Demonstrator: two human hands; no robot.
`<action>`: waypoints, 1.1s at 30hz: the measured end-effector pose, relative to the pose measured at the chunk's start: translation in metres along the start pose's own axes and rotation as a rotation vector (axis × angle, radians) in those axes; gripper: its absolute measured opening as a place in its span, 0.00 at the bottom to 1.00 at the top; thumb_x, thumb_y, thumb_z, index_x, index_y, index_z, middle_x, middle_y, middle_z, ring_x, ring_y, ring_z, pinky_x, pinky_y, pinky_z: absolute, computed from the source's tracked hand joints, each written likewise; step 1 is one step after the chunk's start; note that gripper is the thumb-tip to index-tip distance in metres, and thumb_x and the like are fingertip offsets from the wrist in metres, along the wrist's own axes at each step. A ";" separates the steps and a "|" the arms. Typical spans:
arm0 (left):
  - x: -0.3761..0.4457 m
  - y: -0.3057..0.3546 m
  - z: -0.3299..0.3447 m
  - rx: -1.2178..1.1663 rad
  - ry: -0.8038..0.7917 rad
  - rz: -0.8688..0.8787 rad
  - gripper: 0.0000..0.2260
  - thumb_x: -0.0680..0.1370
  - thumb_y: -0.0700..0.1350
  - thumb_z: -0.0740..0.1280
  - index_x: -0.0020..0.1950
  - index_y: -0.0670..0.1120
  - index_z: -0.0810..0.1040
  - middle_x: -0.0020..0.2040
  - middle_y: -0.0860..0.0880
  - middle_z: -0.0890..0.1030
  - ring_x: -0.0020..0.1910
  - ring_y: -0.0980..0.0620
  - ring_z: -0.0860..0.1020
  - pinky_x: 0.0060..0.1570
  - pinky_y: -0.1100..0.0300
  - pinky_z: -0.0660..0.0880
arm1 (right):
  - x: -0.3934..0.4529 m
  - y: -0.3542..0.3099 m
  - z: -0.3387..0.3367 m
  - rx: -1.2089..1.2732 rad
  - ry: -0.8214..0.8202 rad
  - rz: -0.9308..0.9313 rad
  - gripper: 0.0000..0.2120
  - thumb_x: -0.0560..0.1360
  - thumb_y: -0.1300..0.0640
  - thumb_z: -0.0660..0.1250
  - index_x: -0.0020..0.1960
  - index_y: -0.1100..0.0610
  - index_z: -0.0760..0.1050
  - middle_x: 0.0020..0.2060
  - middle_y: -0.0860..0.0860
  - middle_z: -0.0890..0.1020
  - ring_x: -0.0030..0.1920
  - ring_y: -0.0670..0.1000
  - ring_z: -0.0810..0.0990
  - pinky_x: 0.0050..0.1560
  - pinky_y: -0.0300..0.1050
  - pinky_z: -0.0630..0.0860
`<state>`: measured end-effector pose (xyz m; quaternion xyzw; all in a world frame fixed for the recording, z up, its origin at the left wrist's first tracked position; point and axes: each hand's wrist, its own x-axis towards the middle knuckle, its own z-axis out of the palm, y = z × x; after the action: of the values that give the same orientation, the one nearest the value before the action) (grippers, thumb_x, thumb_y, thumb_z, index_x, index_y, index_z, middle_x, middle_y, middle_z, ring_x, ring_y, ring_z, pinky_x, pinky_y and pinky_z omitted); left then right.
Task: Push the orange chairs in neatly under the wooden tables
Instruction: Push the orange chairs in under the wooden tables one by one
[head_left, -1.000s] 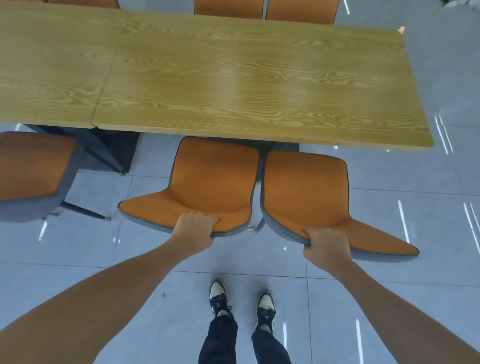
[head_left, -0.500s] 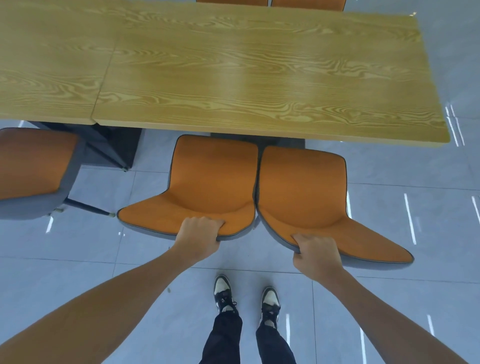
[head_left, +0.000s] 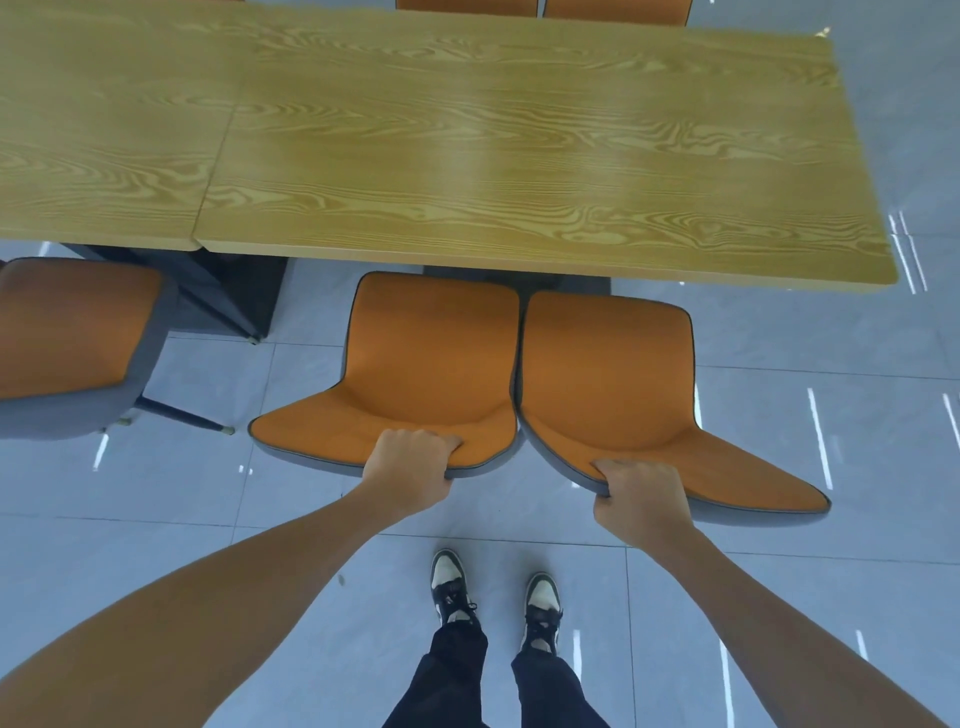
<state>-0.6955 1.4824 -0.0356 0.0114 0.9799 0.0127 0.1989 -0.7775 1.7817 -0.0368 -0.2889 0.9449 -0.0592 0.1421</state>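
Orange chairs (head_left: 431, 358), grey-edged, side by side

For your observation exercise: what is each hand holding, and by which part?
The left hand grips the top edge of the left orange chair's backrest; the right hand grips the top edge of the right orange chair's backrest.

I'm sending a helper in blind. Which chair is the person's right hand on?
Find the long wooden table. At its near edge, two orange shell chairs stand side by side, touching. It's the orange shell chair nearer the table's free end, right hand gripping its backrest rim.
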 end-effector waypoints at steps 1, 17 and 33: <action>0.000 0.000 0.000 -0.004 0.003 -0.001 0.13 0.74 0.51 0.65 0.57 0.58 0.78 0.37 0.53 0.80 0.35 0.51 0.78 0.28 0.60 0.62 | 0.000 0.000 0.000 0.002 0.007 -0.001 0.09 0.50 0.65 0.65 0.26 0.57 0.66 0.18 0.47 0.60 0.23 0.50 0.53 0.26 0.37 0.50; -0.020 -0.003 -0.022 -0.373 -0.100 -0.052 0.31 0.75 0.63 0.66 0.76 0.54 0.67 0.70 0.51 0.75 0.68 0.48 0.72 0.70 0.46 0.64 | 0.014 -0.015 -0.027 0.206 -0.255 0.085 0.20 0.74 0.41 0.57 0.61 0.47 0.74 0.50 0.42 0.81 0.51 0.51 0.80 0.47 0.45 0.76; -0.208 -0.350 -0.061 -0.442 0.058 -0.385 0.32 0.79 0.64 0.63 0.79 0.51 0.65 0.75 0.50 0.70 0.74 0.47 0.67 0.70 0.48 0.65 | 0.176 -0.441 -0.104 -0.088 -0.534 -0.150 0.21 0.77 0.46 0.63 0.65 0.57 0.76 0.63 0.56 0.80 0.61 0.59 0.78 0.62 0.55 0.75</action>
<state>-0.5336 1.1258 0.0917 -0.2186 0.9428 0.1879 0.1673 -0.7154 1.3211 0.1066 -0.3691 0.8518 0.0496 0.3685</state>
